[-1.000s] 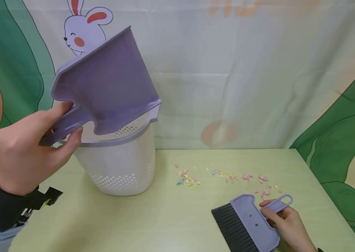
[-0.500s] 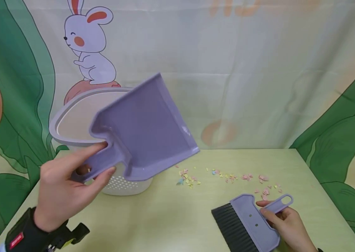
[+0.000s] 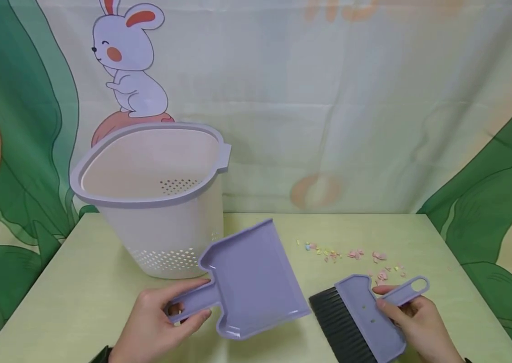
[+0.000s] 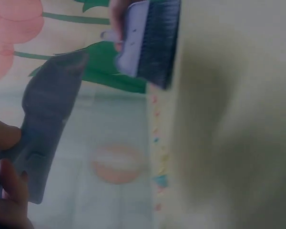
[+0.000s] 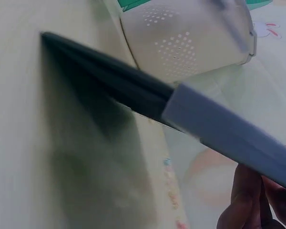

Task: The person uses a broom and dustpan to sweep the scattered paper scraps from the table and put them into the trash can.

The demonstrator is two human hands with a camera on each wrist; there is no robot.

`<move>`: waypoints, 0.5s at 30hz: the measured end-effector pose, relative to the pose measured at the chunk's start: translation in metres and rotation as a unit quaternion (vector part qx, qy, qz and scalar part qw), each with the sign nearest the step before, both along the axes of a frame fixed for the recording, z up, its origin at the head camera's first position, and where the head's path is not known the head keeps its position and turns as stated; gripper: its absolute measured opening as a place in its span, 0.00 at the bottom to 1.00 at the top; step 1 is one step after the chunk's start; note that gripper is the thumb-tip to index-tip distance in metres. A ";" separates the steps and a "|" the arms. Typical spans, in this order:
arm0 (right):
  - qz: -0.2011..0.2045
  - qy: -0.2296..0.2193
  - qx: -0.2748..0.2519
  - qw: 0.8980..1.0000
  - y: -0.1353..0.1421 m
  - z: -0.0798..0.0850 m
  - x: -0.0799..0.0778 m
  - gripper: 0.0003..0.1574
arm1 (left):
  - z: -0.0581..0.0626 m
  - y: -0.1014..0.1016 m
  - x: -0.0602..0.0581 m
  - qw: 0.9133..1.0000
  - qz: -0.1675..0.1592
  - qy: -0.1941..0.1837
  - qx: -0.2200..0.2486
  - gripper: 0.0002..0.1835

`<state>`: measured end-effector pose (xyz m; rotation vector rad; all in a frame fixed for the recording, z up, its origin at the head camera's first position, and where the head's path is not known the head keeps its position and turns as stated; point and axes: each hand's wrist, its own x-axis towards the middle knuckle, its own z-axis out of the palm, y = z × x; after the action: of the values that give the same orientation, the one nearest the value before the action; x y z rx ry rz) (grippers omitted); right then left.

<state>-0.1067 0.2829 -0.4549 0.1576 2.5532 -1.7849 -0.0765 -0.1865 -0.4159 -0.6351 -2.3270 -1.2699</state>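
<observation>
In the head view my left hand (image 3: 158, 320) grips the handle of a purple dustpan (image 3: 256, 282), which is held above the table in front of the basket, its open pan tilted toward the camera. To the right, my right hand (image 3: 419, 322) pinches the handle of a small purple hand brush (image 3: 374, 317) with black bristles (image 3: 342, 325). The bristles point left, near the dustpan's lip. Small pink, yellow and blue paper scraps (image 3: 328, 253) lie scattered behind the brush. In the left wrist view the dustpan (image 4: 47, 105) appears from its side.
A white basket (image 3: 165, 232) with a purple rim and holes in its wall stands at the back left of the pale table (image 3: 83, 282). Behind the table hangs a printed curtain (image 3: 274, 75) with a rabbit and leaves.
My left hand has brought the dustpan down and to the right, from over the basket to in front of it. The right hand with the brush has barely moved.
</observation>
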 end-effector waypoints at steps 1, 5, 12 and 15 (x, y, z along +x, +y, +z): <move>-0.002 0.009 0.007 1.000 0.002 0.004 0.001 0.25 | -0.007 0.002 0.001 0.999 -0.004 -0.036 0.006 0.23; -0.018 0.062 0.052 0.997 0.013 0.022 0.005 0.23 | -0.030 0.009 0.006 0.990 -0.034 -0.136 0.034 0.20; -0.070 0.251 0.184 0.948 0.037 0.043 0.006 0.13 | -0.060 0.018 0.006 0.972 -0.046 -0.227 0.027 0.20; -0.078 0.331 0.253 0.906 0.045 0.045 0.001 0.17 | -0.066 0.020 0.004 0.960 -0.059 -0.273 0.031 0.20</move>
<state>-0.1052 0.3283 -0.4100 -0.3072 3.5411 -1.3156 -0.0722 -0.1664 -0.4819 -0.4455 -2.6946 -1.7459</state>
